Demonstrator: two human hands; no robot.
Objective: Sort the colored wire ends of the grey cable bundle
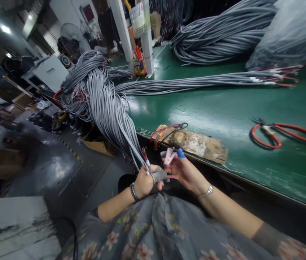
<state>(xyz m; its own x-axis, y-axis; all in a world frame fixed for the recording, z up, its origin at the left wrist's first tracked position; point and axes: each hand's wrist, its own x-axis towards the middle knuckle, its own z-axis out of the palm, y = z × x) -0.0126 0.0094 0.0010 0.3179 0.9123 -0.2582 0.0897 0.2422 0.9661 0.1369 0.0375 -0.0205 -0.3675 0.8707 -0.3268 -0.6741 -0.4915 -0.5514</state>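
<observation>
My left hand is closed around the end of a grey cable. Grey covers wrap some of its fingers. Thin coloured wires stick out of that grip toward the right. Just above it, another cable end shows dark, red and green strands. My right hand is close by on the right, with blue tape round one fingertip. A pale, blurred scrap is at its fingers, too smeared to name. From the left hand, the cable runs up into a large grey cable bundle hanging over the bench edge.
On the green bench near its edge lies a wooden board with red and black leads. Red-handled scissors rest at the right. Behind are more cable coils, a plastic bag and a white post.
</observation>
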